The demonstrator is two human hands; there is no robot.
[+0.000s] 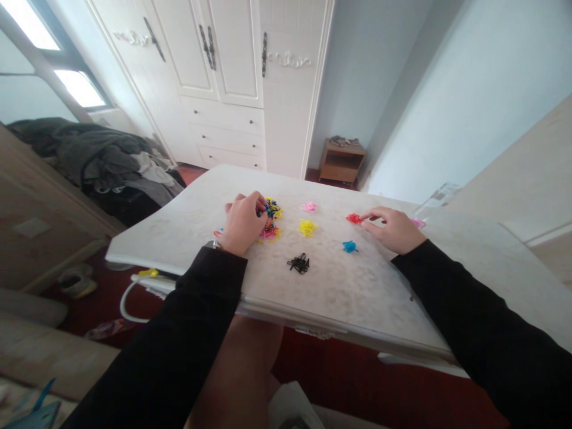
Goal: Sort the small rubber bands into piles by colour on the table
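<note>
My left hand (245, 221) is curled over the left side of a mixed pile of small coloured rubber bands (271, 221). Its fingertips reach into the pile, and what they pinch is hidden. On the right, the thumb and forefinger of my right hand (393, 229) come together at the edge of a small heap of red rubber bands (354, 218). Between the hands lie separate heaps of pink bands (309, 207), yellow bands (308, 227), blue bands (350, 246) and black bands (299, 263).
All the heaps lie on a white table (330, 292). A clear container (440, 195) lies beyond my right hand, with a pink item (417, 223) near it. A white wardrobe (232, 77) stands behind the table, and piled clothes (98, 155) are at the left.
</note>
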